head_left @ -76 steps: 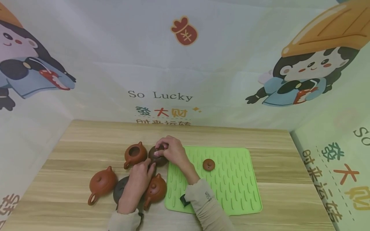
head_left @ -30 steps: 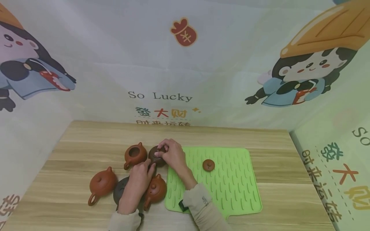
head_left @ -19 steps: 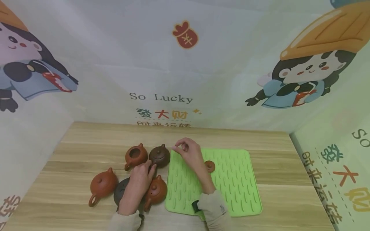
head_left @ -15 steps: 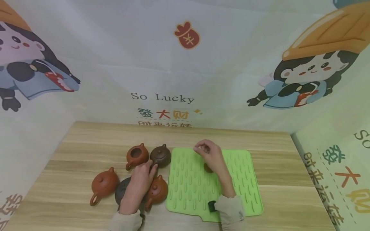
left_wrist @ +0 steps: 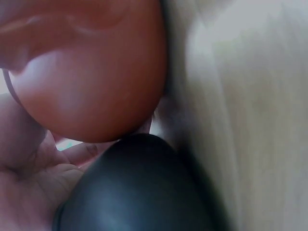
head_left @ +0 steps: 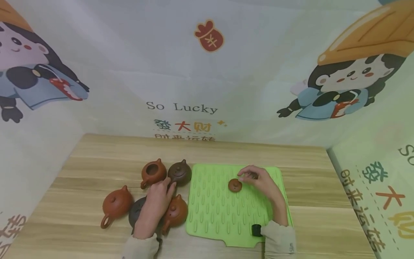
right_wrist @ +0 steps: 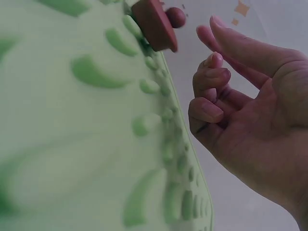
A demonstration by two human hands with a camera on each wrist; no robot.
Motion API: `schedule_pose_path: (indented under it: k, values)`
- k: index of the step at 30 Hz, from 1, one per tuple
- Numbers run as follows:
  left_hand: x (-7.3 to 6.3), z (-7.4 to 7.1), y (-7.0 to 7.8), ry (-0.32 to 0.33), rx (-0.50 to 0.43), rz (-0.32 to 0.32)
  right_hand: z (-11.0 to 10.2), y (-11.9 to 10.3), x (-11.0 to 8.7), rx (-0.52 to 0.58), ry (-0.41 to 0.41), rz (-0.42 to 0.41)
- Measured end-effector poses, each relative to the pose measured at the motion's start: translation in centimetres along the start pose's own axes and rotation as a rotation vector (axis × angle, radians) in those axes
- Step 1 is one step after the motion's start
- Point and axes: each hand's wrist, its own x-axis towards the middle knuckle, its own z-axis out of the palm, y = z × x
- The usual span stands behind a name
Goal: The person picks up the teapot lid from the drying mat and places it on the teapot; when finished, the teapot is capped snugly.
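In the head view my left hand point(head_left: 156, 199) pinches the handle of a dark brown lidded teapot point(head_left: 184, 175). My right hand point(head_left: 263, 183) hovers over the green mat point(head_left: 210, 216), thumb and index finger extended beside a small reddish-brown lid point(head_left: 235, 185). The right wrist view shows a gap between those fingers and the lid point(right_wrist: 156, 24); the other fingers are curled and hold nothing. Left of the brown teapot stands a lidless reddish-brown teapot point(head_left: 159, 177), its dark opening facing up.
A lidded reddish teapot point(head_left: 119, 208) stands at the left. Another reddish teapot point(head_left: 178, 214) and a dark grey teapot point(head_left: 134, 214), partly hidden by my left forearm, sit close beside that arm. A printed cloth wall point(head_left: 129, 86) rises behind the wooden table point(head_left: 310, 180).
My right hand has let go of the brown teapot's lid, which sits on that teapot, and has moved right across the mat to the small lid. The left hand has stayed put.
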Motion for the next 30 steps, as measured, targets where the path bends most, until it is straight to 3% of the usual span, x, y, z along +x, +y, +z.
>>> schedule_pose_path:
  k: [19,22,25,27,30]
  values:
    - [0.2,-0.1,0.5,-0.037,-0.02,-0.039,0.5,0.4,0.1,0.012,-0.093,0.015]
    - [0.0,-0.2,0.1,-0.051,-0.037,-0.051,0.5,0.5,0.2,0.015,-0.099,0.018]
    - [-0.1,-0.2,-1.2,0.002,-0.077,-0.019,0.6,0.4,0.2,0.016,-0.105,0.021]
    - [-0.1,-0.7,-1.7,0.057,-0.091,0.005,0.7,0.4,0.3,0.016,-0.109,0.02]
    - [0.3,-4.4,0.3,0.11,-0.1,0.006,0.7,0.3,0.3,0.015,-0.116,0.013]
